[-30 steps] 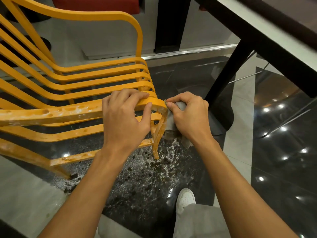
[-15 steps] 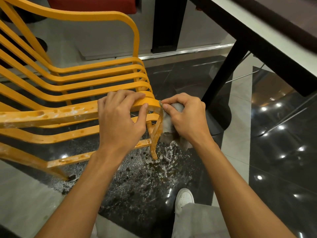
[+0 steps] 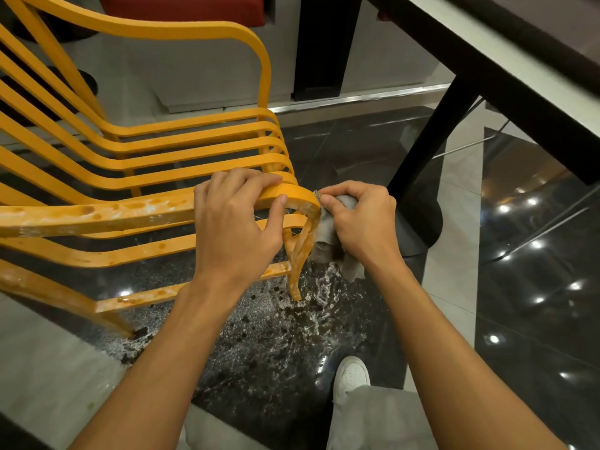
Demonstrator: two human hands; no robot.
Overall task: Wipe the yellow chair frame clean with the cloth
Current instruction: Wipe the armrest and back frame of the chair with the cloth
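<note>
left hand (image 3: 233, 225) clamped on curved, blotchy yellow chair frame (image 3: 136, 211) | right hand (image 3: 360, 222) bunching crumpled grey cloth (image 3: 328, 235) against bend

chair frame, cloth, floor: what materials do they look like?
Chair frame: probably painted or powder-coated metal; thin flat bent slats, satin yellow, with whitish residue on the near rail.
Cloth: soft grey fabric, matte, bunched in the right hand; fibre unclear.
Floor: polished dark stone or tile; mirror-like light reflections, pale speckles and splatter near the chair.
</note>
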